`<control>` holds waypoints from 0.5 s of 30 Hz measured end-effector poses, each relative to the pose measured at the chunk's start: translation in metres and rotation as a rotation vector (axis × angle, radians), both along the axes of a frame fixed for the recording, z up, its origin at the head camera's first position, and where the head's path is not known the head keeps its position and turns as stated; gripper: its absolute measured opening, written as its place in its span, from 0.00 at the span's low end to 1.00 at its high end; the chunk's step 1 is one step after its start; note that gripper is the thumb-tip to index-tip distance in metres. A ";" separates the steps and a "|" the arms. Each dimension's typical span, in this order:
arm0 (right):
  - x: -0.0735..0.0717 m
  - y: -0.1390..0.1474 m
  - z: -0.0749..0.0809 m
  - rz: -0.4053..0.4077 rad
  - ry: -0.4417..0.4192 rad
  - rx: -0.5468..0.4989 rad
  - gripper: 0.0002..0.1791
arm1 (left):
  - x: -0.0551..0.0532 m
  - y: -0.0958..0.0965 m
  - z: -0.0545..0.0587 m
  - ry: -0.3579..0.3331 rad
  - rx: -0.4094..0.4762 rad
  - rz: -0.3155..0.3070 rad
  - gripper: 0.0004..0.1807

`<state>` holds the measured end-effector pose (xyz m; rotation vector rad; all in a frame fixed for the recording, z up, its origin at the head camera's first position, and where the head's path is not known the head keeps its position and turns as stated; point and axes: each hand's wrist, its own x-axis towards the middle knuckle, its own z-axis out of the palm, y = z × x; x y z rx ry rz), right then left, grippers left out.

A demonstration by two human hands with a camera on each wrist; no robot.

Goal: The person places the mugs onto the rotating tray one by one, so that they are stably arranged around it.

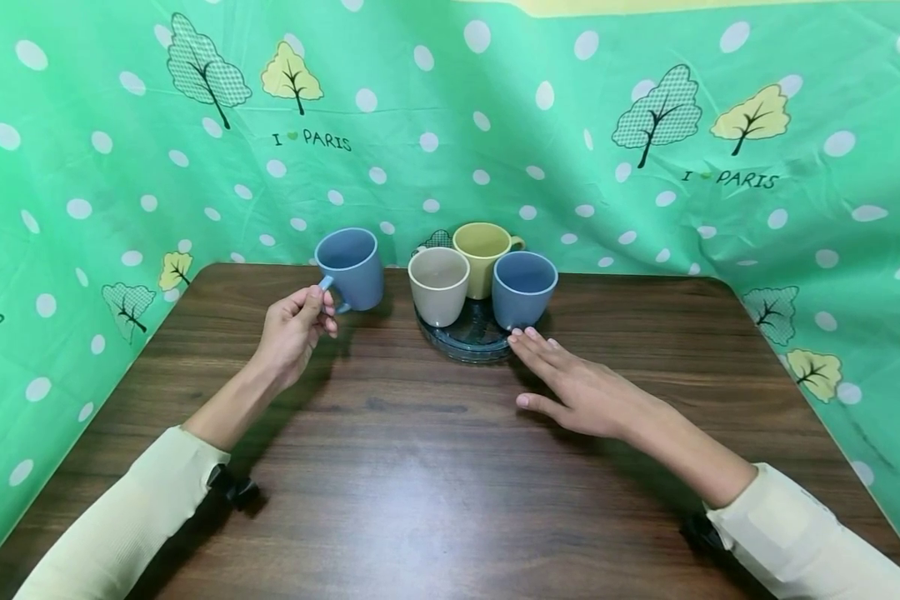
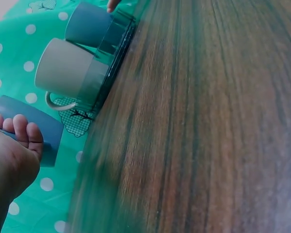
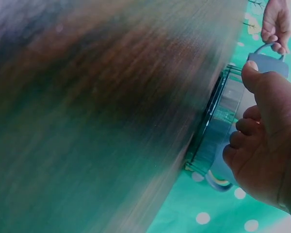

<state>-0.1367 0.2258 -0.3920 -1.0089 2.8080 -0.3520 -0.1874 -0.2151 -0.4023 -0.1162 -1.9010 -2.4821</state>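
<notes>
My left hand (image 1: 296, 327) pinches the handle of a blue mug (image 1: 354, 271), which it holds upright at the back left of the table. In the left wrist view this mug (image 2: 53, 141) shows partly behind the fingers. A clear round tray (image 1: 468, 343) carries a white mug (image 1: 439, 287), a yellow mug (image 1: 482, 250) and a second blue mug (image 1: 523, 292). My right hand (image 1: 585, 392) reaches in from the right with straight fingers, their tips right at the tray's rim below the second blue mug. From the right wrist, the tray's side wall (image 3: 216, 126) shows past the hand.
The dark wooden table (image 1: 405, 483) ends just behind the mugs, where a green dotted cloth (image 1: 435, 117) hangs. More of that cloth runs along the table's left and right sides. A dark wrist device (image 1: 232, 487) sits at the left sleeve's cuff.
</notes>
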 end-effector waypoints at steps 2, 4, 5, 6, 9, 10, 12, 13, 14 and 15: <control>0.000 0.000 0.000 -0.002 -0.003 0.003 0.47 | 0.002 0.000 0.001 0.013 0.002 -0.007 0.19; -0.001 0.000 0.000 -0.005 -0.006 0.005 0.47 | 0.004 0.000 0.001 0.024 0.011 -0.017 0.18; -0.001 0.001 0.000 -0.006 -0.007 0.005 0.47 | 0.005 0.000 0.001 0.029 0.011 -0.020 0.18; -0.001 0.001 0.000 -0.007 -0.007 0.007 0.47 | 0.006 0.000 0.001 0.034 0.016 -0.021 0.18; -0.001 0.001 -0.001 -0.010 -0.009 0.008 0.47 | 0.007 0.001 0.001 0.039 0.032 -0.018 0.18; -0.001 0.001 -0.001 -0.010 -0.009 0.008 0.47 | 0.008 0.001 0.001 0.040 0.034 -0.015 0.18; -0.001 0.001 -0.001 -0.009 -0.008 0.009 0.46 | 0.008 0.003 0.001 0.039 0.037 -0.007 0.18; -0.001 0.001 -0.001 -0.009 -0.008 0.009 0.46 | 0.009 0.003 0.001 0.039 0.039 -0.004 0.18; -0.001 0.001 -0.001 -0.008 -0.007 0.009 0.46 | 0.010 0.004 0.002 0.040 0.040 -0.001 0.19; -0.001 0.001 -0.001 -0.008 -0.008 0.009 0.46 | 0.011 0.004 0.002 0.042 0.040 -0.001 0.19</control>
